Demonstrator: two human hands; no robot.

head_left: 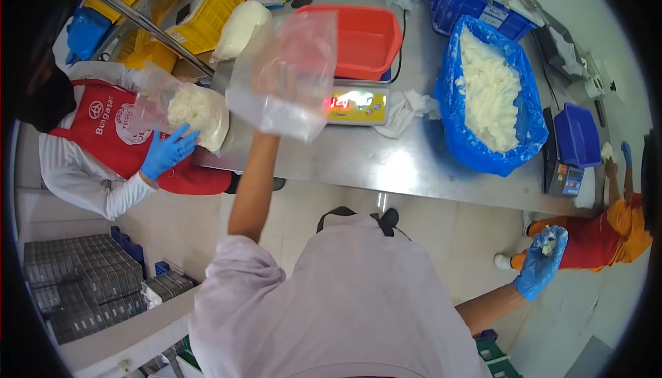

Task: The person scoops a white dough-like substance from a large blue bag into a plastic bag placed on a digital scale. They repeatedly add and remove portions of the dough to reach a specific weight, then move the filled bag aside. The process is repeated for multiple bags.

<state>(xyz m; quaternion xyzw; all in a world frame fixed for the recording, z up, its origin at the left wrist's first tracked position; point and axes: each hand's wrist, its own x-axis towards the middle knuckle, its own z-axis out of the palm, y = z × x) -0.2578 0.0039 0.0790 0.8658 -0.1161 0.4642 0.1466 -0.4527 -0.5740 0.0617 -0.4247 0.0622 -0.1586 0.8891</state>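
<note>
My left hand is bare and sits inside or behind a clear plastic bag, seen blurred through the film; its finger pose is unclear. The bag hangs in front of a red plastic tub on a digital scale with a lit display. Out to the right, away from the table, my right hand wears a blue glove, its fingers curled around some pale, crumbly residue. A crate lined with a blue plastic bag holds a white, soft, lumpy mass. A white cloth lies beside the scale.
At left, a co-worker in a red apron handles a filled clear bag. Another filled bag lies near yellow crates. A metal rail crosses there. A second co-worker stands at right, near a purple tub.
</note>
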